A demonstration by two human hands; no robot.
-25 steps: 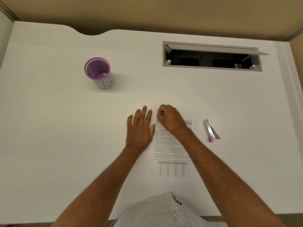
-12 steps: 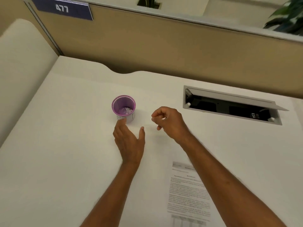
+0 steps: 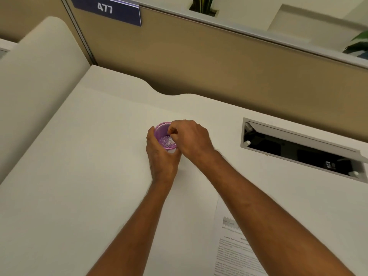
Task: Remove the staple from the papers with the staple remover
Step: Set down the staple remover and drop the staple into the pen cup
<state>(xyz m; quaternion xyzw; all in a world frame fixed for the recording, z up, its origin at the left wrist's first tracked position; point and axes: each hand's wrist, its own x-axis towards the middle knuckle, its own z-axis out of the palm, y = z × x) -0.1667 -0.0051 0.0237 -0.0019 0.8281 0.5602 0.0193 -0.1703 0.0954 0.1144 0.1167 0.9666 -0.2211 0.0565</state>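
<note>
White tabletop [image 3: 99, 176], seen from above. We note a small purple cup [image 3: 162, 134] standing upright near the middle, its floor littered with small pale metal bits, likely spent staples.

Left hand [image 3: 160, 156]: its grip is wrapped around the near side of the cup, thumb on the left wall, fingers curling under the right; closed on the cup.

Right hand [image 3: 191, 137]: held over the cup's right rim, fingertips [image 3: 172, 132] pinched together just above the opening. We cannot tell whether anything lies between them; a staple would be too small to make out here.

The papers [image 3: 235, 244] lie flat on the tabletop at lower right, well apart from the cup, partly covered by the right forearm, printed text facing up. We see no staple on the visible part. The staple remover is out of frame.

Beyond: an open grey cable hatch [image 3: 298, 148] set in the tabletop to the right, a tan partition [image 3: 219, 66] behind, a blue sign [image 3: 107, 9] reading 477.
</note>
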